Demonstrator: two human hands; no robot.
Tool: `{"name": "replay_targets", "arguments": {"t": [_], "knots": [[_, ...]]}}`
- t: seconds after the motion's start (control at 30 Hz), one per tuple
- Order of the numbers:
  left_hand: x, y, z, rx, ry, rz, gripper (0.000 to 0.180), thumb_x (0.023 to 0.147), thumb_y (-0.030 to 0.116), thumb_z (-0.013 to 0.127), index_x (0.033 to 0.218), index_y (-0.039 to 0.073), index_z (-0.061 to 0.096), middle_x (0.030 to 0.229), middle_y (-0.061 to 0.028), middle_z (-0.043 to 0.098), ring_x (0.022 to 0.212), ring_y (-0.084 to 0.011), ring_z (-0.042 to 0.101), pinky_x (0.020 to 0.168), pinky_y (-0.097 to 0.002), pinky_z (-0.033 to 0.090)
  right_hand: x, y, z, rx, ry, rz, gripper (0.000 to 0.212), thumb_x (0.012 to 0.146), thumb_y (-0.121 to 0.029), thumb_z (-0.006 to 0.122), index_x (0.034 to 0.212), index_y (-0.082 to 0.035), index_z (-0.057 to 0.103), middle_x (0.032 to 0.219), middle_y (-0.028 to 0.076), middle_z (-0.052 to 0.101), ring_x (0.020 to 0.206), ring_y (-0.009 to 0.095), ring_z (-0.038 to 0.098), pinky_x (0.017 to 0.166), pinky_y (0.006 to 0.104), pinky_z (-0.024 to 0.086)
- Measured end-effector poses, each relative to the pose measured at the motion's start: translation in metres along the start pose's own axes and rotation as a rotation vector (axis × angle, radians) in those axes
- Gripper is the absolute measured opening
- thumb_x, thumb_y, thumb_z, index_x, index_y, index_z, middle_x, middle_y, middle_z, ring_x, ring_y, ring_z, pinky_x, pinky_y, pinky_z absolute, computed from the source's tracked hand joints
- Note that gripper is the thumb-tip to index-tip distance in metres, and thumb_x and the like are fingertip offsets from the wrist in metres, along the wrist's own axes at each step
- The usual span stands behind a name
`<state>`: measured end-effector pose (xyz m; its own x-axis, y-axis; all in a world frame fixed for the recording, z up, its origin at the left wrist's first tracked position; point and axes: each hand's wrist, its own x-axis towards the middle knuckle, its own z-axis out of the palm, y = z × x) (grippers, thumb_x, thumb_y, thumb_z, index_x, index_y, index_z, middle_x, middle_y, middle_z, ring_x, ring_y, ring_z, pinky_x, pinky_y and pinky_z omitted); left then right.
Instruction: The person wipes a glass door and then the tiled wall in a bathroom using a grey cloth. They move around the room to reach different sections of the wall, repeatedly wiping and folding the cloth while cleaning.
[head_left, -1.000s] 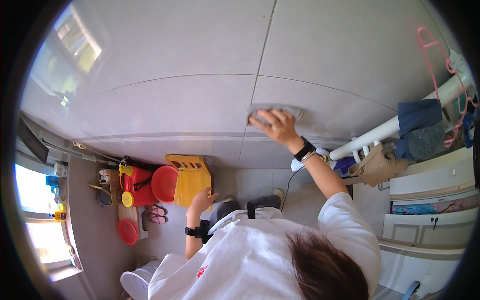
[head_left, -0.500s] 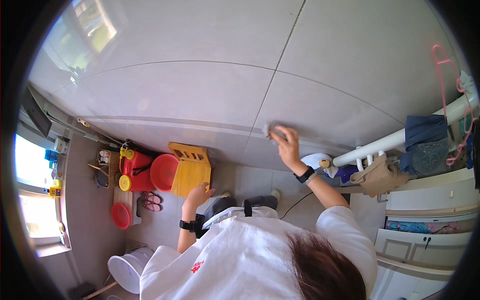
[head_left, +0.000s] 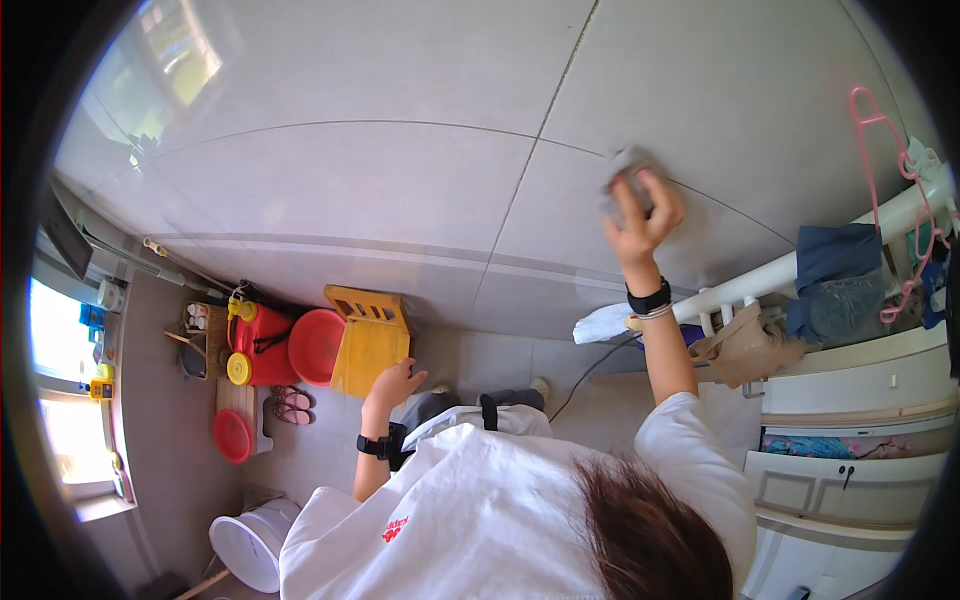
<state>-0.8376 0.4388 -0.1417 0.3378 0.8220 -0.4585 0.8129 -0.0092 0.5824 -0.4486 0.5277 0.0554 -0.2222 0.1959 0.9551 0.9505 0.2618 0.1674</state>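
Observation:
My right hand (head_left: 643,222) reaches up against the grey tiled wall (head_left: 440,190), pressing a crumpled grey cloth (head_left: 632,160) onto it. The cloth lies under the fingertips, across a horizontal tile joint, and is a little blurred. Low in front of my body, my left hand (head_left: 392,384) holds nothing; its fingers are loosely bent and apart. It is nearest to a yellow wooden chair (head_left: 370,358) and overlaps the edge of its seat in the picture; whether they touch I cannot tell.
Left of the chair stand a red basin (head_left: 317,346) and a red jerrycan (head_left: 270,340) with yellow caps. A white pipe (head_left: 780,279) runs along the right, with cloths and a pink hanger (head_left: 872,150) on it. A white bucket (head_left: 250,545) lies at lower left. A dark cable (head_left: 590,372) crosses the floor.
My right hand has moved up and to the right along the wall with the grey cloth. My left hand stays by the chair. The whole view has shifted slightly.

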Motion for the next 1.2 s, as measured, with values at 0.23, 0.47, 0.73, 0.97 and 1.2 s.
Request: {"name": "replay_targets", "arguments": {"t": [0.23,0.47,0.73,0.97,1.2], "knots": [[-0.011,-0.004,-0.001,0.01,0.007,-0.069,0.048,0.085,0.037,0.056,0.113,-0.002,0.055,0.101,-0.0225,0.063,0.098,-0.037,0.058,0.084,-0.041,0.046,-0.082,-0.023,0.025,0.028,-0.176,-0.136,0.04,0.071,-0.013,0.069,0.105,-0.032,0.065,0.111,-0.003,0.05,0.093,0.019,0.044,0.078,0.0356,0.037],[-0.012,-0.003,0.0,0.013,-0.001,-0.052,0.047,0.085,0.036,0.057,0.112,-0.003,0.056,0.105,-0.0234,0.061,0.101,-0.0377,0.056,0.086,-0.0416,0.045,-0.173,-0.044,0.03,0.128,-0.642,-0.234,0.045,0.078,-0.01,0.057,0.118,-0.031,0.057,0.113,-0.006,0.048,0.096,0.016,0.045,0.081,0.0336,0.038],[-0.011,-0.005,0.006,0.047,-0.016,-0.037,0.05,0.086,0.037,0.057,0.119,0.0,0.053,0.103,-0.0209,0.063,0.097,-0.0353,0.06,0.083,-0.0393,0.047,-0.245,-0.064,0.017,0.452,-0.938,0.14,0.04,0.073,0.001,0.054,0.103,-0.021,0.067,0.11,0.003,0.058,0.102,0.023,0.05,0.086,0.0354,0.041],[-0.006,0.025,-0.001,-0.291,0.102,0.171,0.042,0.083,0.03,0.062,0.112,0.001,0.056,0.101,-0.0206,0.063,0.095,-0.0349,0.06,0.08,-0.0381,0.048,-0.218,-0.086,-0.004,1.246,-0.718,1.643,0.041,0.077,0.008,0.056,0.117,-0.003,0.057,0.112,0.006,0.06,0.108,0.017,0.052,0.09,0.0298,0.042],[0.012,0.097,-0.001,-0.812,0.072,0.399,0.07,0.078,0.025,0.072,0.134,0.006,0.035,0.124,-0.0165,0.05,0.112,-0.0253,0.052,0.087,-0.0356,0.048,-0.146,-0.112,-0.04,1.501,-0.614,1.815,0.041,0.088,-0.01,0.056,0.127,-0.003,0.045,0.118,0.006,0.055,0.106,0.014,0.053,0.091,0.0289,0.043]]}}
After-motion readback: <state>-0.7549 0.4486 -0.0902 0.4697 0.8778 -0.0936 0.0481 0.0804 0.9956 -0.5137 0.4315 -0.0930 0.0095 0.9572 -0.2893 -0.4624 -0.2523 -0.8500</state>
